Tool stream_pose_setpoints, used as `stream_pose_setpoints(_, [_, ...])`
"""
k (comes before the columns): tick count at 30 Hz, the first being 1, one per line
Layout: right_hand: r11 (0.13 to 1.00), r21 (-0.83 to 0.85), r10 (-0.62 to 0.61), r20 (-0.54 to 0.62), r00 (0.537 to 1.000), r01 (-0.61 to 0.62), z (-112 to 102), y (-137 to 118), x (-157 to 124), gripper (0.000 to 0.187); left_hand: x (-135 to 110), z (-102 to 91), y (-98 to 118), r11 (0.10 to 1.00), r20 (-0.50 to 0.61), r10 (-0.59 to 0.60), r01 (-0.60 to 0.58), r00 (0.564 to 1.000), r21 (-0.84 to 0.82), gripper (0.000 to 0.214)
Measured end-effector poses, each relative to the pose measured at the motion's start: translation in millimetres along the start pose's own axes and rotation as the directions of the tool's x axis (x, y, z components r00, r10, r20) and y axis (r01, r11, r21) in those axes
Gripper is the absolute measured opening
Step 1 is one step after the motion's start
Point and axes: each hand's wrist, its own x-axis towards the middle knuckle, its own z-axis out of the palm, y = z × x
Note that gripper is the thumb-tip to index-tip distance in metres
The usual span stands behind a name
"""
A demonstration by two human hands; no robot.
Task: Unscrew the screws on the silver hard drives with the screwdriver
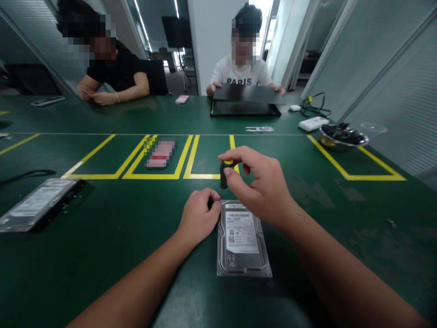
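On the green table in front of me lies a silver hard drive (239, 264) with a white label facing up. My right hand (261, 187) grips a short screwdriver (224, 176) with a dark, yellow-topped handle, index finger on its cap and thumb at its side. The screwdriver stands upright, its thin shaft pointing down at the drive's far left corner. At that same corner my left hand (200, 212) is closed, thumb and index finger pinched beside the screwdriver tip. Whatever lies between those fingertips is hidden.
Another hard drive (37, 202) rests at the left, small bits beside it. Yellow tape outlines cross the table, one around a pink pack (161, 153). A metal bowl (343, 139) of dark parts stands right. Across the table sit two people, one holding a black panel (247, 93).
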Motion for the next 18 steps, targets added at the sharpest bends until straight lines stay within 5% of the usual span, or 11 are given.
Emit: stream_pose_setpoints(18, [0.998,-0.058,-0.015,-0.062,0.998,0.012,2.3,-4.5,0.2,0.015,-0.6,-1.4,3.4,0.995,0.008,-0.04,0.039,0.999,0.097,0.007])
